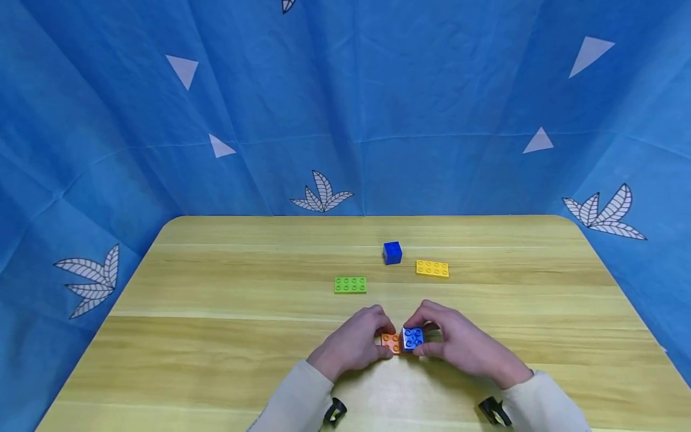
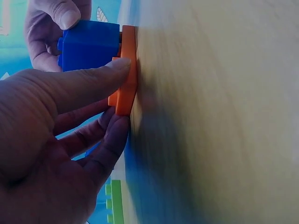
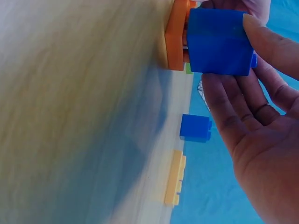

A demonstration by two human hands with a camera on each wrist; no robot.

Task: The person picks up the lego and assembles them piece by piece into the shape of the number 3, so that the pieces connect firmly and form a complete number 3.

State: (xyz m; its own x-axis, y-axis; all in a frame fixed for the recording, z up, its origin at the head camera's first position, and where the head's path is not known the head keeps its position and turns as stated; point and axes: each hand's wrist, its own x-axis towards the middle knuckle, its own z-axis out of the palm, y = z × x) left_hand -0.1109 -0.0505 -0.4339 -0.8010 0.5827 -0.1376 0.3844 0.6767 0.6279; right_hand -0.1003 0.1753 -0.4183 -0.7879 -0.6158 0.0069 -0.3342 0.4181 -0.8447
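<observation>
Blue block (image 1: pixel 412 339) in pinching right hand (image 1: pixel 459 343), above orange brick (image 1: pixel 390 342) in pinching left hand (image 1: pixel 355 341)

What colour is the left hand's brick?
The brick is orange, seen best in the left wrist view.

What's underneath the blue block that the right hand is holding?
Under the blue block is the orange plate, with the wooden table below. A narrow gap shows between them; the block's underside and most of the plate's surface directly beneath are covered.

Wood-grain table (image 1: pixel 216 336), flat green brick (image 1: pixel 350 285), flat yellow brick (image 1: pixel 432 269), farther blue block (image 1: pixel 392 253), flat orange brick (image 1: pixel 391 343) on top
</observation>
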